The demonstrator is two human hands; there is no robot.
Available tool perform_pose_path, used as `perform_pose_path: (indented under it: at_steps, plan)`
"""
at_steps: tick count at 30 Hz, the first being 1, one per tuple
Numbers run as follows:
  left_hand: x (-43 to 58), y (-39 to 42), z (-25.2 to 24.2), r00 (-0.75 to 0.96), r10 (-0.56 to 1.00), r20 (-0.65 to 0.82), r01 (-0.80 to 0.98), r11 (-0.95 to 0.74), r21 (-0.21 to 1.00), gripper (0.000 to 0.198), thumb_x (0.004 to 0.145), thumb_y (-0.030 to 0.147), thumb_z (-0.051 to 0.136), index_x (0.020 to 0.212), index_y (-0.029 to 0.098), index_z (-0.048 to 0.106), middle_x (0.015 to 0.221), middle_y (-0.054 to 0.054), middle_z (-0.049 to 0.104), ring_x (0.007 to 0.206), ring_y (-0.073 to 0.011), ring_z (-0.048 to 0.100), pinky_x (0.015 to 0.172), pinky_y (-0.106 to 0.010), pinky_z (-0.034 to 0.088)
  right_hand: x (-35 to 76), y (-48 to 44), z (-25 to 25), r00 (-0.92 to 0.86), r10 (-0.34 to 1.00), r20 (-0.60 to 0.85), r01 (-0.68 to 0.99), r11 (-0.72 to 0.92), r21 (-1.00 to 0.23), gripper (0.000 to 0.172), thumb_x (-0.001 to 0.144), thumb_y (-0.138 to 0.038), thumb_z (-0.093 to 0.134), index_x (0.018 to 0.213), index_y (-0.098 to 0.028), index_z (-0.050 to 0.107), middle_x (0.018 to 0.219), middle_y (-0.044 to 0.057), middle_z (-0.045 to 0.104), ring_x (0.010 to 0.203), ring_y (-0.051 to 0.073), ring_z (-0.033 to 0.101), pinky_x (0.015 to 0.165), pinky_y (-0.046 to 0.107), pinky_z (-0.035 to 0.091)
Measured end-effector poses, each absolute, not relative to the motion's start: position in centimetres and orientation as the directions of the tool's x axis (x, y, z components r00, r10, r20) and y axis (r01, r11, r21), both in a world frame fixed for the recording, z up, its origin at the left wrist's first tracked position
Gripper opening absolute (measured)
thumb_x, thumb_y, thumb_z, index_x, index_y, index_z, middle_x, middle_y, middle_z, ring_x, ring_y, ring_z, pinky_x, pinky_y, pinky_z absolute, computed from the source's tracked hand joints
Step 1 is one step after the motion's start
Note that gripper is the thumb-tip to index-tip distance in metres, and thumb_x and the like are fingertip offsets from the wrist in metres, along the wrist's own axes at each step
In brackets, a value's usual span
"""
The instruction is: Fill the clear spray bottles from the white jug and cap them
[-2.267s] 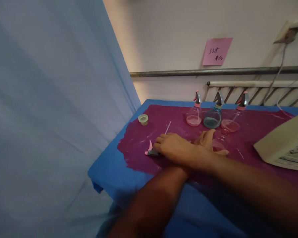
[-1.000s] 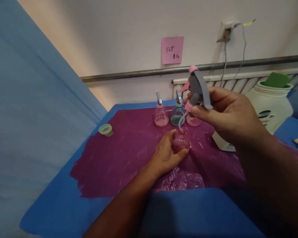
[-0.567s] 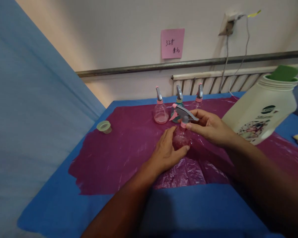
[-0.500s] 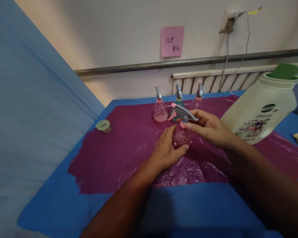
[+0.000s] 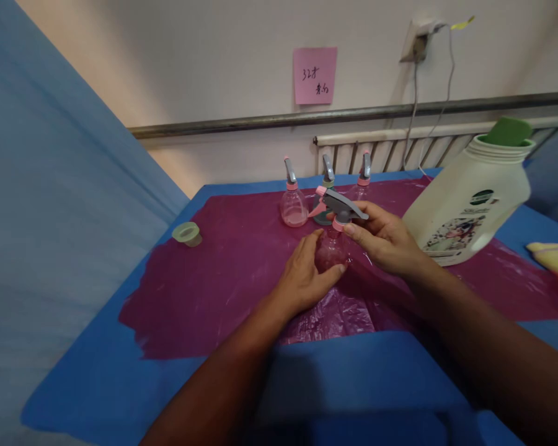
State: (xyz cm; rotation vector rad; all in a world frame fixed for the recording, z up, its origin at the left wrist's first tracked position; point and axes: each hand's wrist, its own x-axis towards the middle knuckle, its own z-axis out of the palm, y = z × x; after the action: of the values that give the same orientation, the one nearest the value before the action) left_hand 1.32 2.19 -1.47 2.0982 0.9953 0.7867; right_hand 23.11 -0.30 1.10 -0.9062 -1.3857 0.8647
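A clear round spray bottle (image 5: 331, 251) stands on the purple plastic sheet (image 5: 242, 266). My left hand (image 5: 307, 269) is curved around its left and near side, thumb in front. At the bottle's neck sits a grey-and-pink spray head (image 5: 341, 205), tilted slightly, its pink nozzle and trigger facing left. Thumb and fingers of my right hand (image 5: 385, 238) pinch its pink collar; some of those fingertips are hidden behind it. Whether the collar is seated on the neck I cannot tell.
Behind stand a pink spray bottle (image 5: 294, 207), a teal spray bottle (image 5: 323, 214) and another pink-collared spray bottle (image 5: 363, 186). At right leans a large cream jug (image 5: 474, 198) with a green piece in its mouth. A translucent cup (image 5: 187, 233) lies left; a yellow cloth (image 5: 553, 257) lies far right.
The spray head has tipped a little on the bottle's neck, its collar now more slanted. Both hands keep their hold. The whole view has shifted slightly to the right.
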Motion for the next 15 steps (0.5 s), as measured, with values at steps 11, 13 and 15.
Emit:
perform_pose_path:
  at_steps: [11,13,15]
  plan:
    - [1.5,2.1,-1.3,0.538,0.802,0.258,0.399,-0.513,0.76,0.084,0.098,0.043,0.086,0.17,0.023,0.049,0.174,-0.019,0.061,0.162,-0.0406,0.061,0.136,-0.067,0.049,23.6,-0.3,0.1,-0.067,0.89,0.452,0.131,0.457,-0.88,0.038,0.109,-0.051,0.081,0.142,-0.034,0.075,0.134,0.005,0.082,0.125,0.026,0.077,0.122,0.05,0.059]
    - [1.5,2.1,-1.4,0.537,0.804,0.256,0.407,-0.513,0.756,0.085,0.097,0.042,0.087,0.17,0.022,0.049,0.173,-0.02,0.062,0.161,-0.0411,0.061,0.136,-0.066,0.05,23.4,-0.3,0.1,-0.067,0.892,0.446,0.098,0.451,-0.887,0.038,0.109,-0.051,0.081,0.142,-0.034,0.075,0.133,0.005,0.082,0.124,0.026,0.077,0.121,0.049,0.059]
    - [1.5,2.1,-1.4,0.533,0.806,0.258,0.414,-0.514,0.751,0.084,0.097,0.042,0.087,0.17,0.022,0.049,0.174,-0.019,0.061,0.161,-0.0413,0.061,0.135,-0.066,0.051,23.3,-0.3,0.1,-0.074,0.891,0.447,0.106,0.453,-0.885,0.038,0.109,-0.05,0.081,0.143,-0.035,0.075,0.13,0.004,0.083,0.124,0.026,0.077,0.121,0.049,0.058]
